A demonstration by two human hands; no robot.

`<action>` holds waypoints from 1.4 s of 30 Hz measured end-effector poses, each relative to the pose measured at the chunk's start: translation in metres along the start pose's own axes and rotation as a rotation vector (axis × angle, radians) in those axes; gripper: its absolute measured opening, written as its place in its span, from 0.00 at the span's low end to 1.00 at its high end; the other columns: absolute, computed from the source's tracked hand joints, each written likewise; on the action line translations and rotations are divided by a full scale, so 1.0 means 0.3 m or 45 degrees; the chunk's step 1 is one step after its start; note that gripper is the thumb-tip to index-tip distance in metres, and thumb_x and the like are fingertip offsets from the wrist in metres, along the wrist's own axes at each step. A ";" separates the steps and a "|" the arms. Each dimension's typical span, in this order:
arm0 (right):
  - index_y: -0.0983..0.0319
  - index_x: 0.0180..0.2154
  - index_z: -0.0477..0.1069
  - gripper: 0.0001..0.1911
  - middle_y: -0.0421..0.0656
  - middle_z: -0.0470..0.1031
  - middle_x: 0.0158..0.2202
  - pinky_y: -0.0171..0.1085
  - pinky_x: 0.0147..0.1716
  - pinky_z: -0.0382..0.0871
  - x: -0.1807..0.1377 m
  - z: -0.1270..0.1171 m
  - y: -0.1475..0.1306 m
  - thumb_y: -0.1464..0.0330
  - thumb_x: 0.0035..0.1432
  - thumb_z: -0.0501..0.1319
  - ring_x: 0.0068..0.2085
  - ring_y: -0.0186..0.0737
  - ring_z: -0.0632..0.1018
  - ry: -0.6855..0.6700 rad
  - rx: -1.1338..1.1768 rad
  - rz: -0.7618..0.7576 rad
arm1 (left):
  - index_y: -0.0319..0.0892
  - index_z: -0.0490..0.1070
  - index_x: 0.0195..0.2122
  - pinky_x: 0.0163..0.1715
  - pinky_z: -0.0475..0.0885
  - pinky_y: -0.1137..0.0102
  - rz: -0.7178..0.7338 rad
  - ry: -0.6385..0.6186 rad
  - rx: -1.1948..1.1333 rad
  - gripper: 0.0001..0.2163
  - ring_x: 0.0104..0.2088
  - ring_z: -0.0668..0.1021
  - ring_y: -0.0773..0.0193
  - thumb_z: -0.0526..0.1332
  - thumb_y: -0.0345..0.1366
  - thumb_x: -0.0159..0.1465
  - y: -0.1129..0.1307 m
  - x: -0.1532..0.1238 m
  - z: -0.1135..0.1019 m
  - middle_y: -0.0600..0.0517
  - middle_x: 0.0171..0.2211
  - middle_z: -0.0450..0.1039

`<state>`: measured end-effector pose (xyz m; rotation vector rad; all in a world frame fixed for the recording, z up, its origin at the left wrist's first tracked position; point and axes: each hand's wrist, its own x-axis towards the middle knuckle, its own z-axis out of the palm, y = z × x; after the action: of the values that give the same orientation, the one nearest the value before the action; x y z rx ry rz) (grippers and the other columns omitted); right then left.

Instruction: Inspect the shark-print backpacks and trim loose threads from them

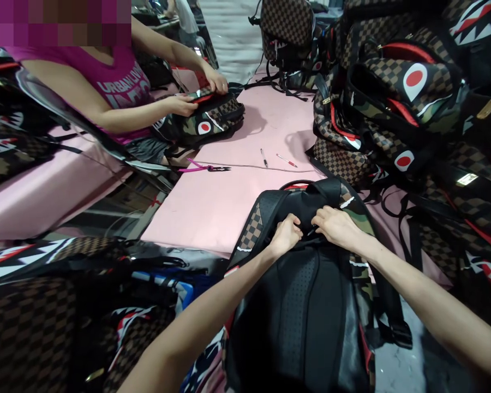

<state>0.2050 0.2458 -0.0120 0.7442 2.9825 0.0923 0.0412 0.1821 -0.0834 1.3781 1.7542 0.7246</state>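
Note:
A black backpack with checkered and camouflage sides lies with its padded back panel facing me, its top resting on the pink table. Near its upper end, my left hand is closed, fingers curled at the black fabric below the shoulder straps. Just to the right, my right hand pinches at the same dark area, a small gap between the two hands. What the fingertips hold is too dark to make out. A loose strap with a black buckle hangs at the backpack's right side.
On the pink table lie pink-handled pliers, a black pen and a red pen. A co-worker at the left handles another backpack. Backpacks are piled at right and lower left.

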 end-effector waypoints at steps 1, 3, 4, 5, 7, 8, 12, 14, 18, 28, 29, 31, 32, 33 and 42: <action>0.63 0.35 0.70 0.04 0.46 0.70 0.35 0.35 0.31 0.57 0.010 0.004 -0.001 0.69 0.57 0.59 0.39 0.41 0.69 -0.017 -0.021 -0.028 | 0.41 0.60 0.40 0.24 0.67 0.77 -0.009 0.009 -0.026 0.14 0.24 0.75 0.71 0.56 0.24 0.51 -0.008 0.003 0.003 0.57 0.24 0.72; 0.63 0.35 0.70 0.05 0.46 0.71 0.35 0.36 0.30 0.56 0.020 0.012 -0.001 0.69 0.59 0.58 0.37 0.41 0.69 -0.038 -0.044 -0.060 | 0.41 0.60 0.39 0.25 0.66 0.77 -0.010 0.027 -0.062 0.15 0.24 0.75 0.70 0.56 0.23 0.50 -0.020 0.008 0.007 0.58 0.24 0.72; 0.64 0.35 0.70 0.05 0.46 0.71 0.34 0.36 0.29 0.56 0.021 0.015 0.000 0.69 0.59 0.57 0.37 0.41 0.68 -0.042 -0.048 -0.069 | 0.42 0.60 0.38 0.25 0.66 0.77 -0.006 0.036 -0.075 0.15 0.24 0.75 0.70 0.56 0.23 0.49 -0.025 0.010 0.008 0.58 0.23 0.72; 0.64 0.35 0.70 0.06 0.47 0.71 0.34 0.36 0.29 0.56 0.021 0.017 0.002 0.68 0.60 0.57 0.36 0.40 0.68 -0.044 -0.050 -0.074 | 0.42 0.60 0.38 0.26 0.66 0.76 -0.002 0.044 -0.086 0.15 0.25 0.75 0.70 0.56 0.23 0.49 -0.028 0.010 0.008 0.58 0.23 0.71; 0.64 0.35 0.70 0.07 0.46 0.71 0.34 0.36 0.28 0.55 0.019 0.020 0.003 0.68 0.60 0.56 0.36 0.40 0.68 -0.053 -0.056 -0.074 | 0.42 0.60 0.36 0.26 0.66 0.76 0.004 0.057 -0.104 0.14 0.25 0.75 0.70 0.55 0.23 0.48 -0.033 0.010 0.007 0.58 0.23 0.71; 0.63 0.34 0.70 0.07 0.46 0.71 0.34 0.36 0.28 0.55 0.018 0.021 0.004 0.68 0.60 0.56 0.36 0.40 0.68 -0.060 -0.060 -0.072 | 0.42 0.60 0.36 0.26 0.66 0.76 0.007 0.059 -0.112 0.14 0.25 0.74 0.70 0.55 0.23 0.48 -0.035 0.009 0.007 0.59 0.23 0.70; 0.64 0.34 0.70 0.07 0.46 0.71 0.33 0.36 0.27 0.54 0.023 0.031 0.005 0.68 0.60 0.56 0.36 0.40 0.68 -0.052 -0.082 -0.105 | 0.42 0.59 0.35 0.25 0.65 0.77 0.022 0.066 -0.131 0.14 0.24 0.74 0.71 0.56 0.23 0.48 -0.038 0.011 0.013 0.59 0.22 0.69; 0.64 0.33 0.70 0.07 0.46 0.71 0.33 0.36 0.27 0.53 0.026 0.038 0.003 0.68 0.61 0.55 0.36 0.40 0.68 -0.037 -0.087 -0.135 | 0.42 0.59 0.34 0.24 0.65 0.77 0.028 0.075 -0.128 0.13 0.23 0.73 0.71 0.56 0.23 0.48 -0.032 0.014 0.017 0.60 0.21 0.68; 0.64 0.32 0.70 0.08 0.46 0.71 0.32 0.36 0.26 0.52 0.022 0.037 -0.006 0.69 0.61 0.54 0.36 0.40 0.68 -0.049 -0.094 -0.103 | 0.42 0.60 0.35 0.26 0.67 0.76 0.035 0.102 -0.110 0.11 0.24 0.73 0.70 0.56 0.24 0.52 0.010 -0.012 -0.013 0.58 0.23 0.69; 0.62 0.36 0.72 0.10 0.45 0.72 0.35 0.35 0.27 0.54 -0.010 0.012 -0.001 0.66 0.63 0.53 0.38 0.40 0.68 -0.048 -0.006 0.062 | 0.38 0.66 0.48 0.51 0.67 0.60 0.854 0.240 0.693 0.12 0.50 0.69 0.58 0.52 0.30 0.64 -0.014 -0.243 -0.168 0.44 0.45 0.70; 0.62 0.37 0.72 0.10 0.45 0.72 0.35 0.35 0.27 0.55 -0.007 0.015 -0.004 0.66 0.63 0.53 0.38 0.40 0.68 -0.022 -0.004 0.075 | 0.37 0.66 0.48 0.50 0.68 0.60 0.871 0.232 0.707 0.12 0.49 0.70 0.58 0.51 0.29 0.64 -0.031 -0.256 -0.159 0.44 0.44 0.71; 0.62 0.37 0.71 0.10 0.46 0.72 0.35 0.35 0.27 0.55 0.004 0.019 -0.016 0.66 0.63 0.53 0.38 0.40 0.68 0.015 -0.008 0.068 | 0.36 0.66 0.48 0.49 0.68 0.60 0.900 0.240 0.717 0.13 0.46 0.71 0.59 0.50 0.25 0.63 -0.058 -0.274 -0.140 0.44 0.43 0.71; 0.62 0.37 0.71 0.10 0.46 0.71 0.35 0.36 0.28 0.56 0.012 0.020 -0.024 0.66 0.63 0.53 0.38 0.40 0.68 0.026 -0.014 0.048 | 0.36 0.66 0.48 0.49 0.68 0.60 0.916 0.248 0.720 0.14 0.46 0.71 0.59 0.50 0.24 0.62 -0.066 -0.279 -0.133 0.44 0.42 0.71; 0.62 0.37 0.71 0.09 0.46 0.71 0.35 0.36 0.28 0.56 0.022 0.021 -0.034 0.66 0.63 0.53 0.38 0.41 0.68 0.033 -0.024 0.024 | 0.36 0.66 0.48 0.49 0.68 0.60 0.931 0.250 0.723 0.15 0.46 0.71 0.59 0.50 0.23 0.62 -0.071 -0.283 -0.129 0.44 0.42 0.71; 0.64 0.32 0.71 0.09 0.48 0.72 0.34 0.36 0.30 0.58 0.106 0.018 -0.074 0.69 0.62 0.53 0.39 0.43 0.69 -0.042 -0.034 -0.022 | 0.36 0.65 0.52 0.54 0.63 0.58 0.936 0.228 0.734 0.20 0.50 0.69 0.59 0.48 0.21 0.59 -0.104 -0.294 -0.124 0.45 0.47 0.70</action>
<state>0.1670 0.2413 -0.0206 0.7093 2.9495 0.1179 0.0033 0.0900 -0.0689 2.4861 1.6414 0.7561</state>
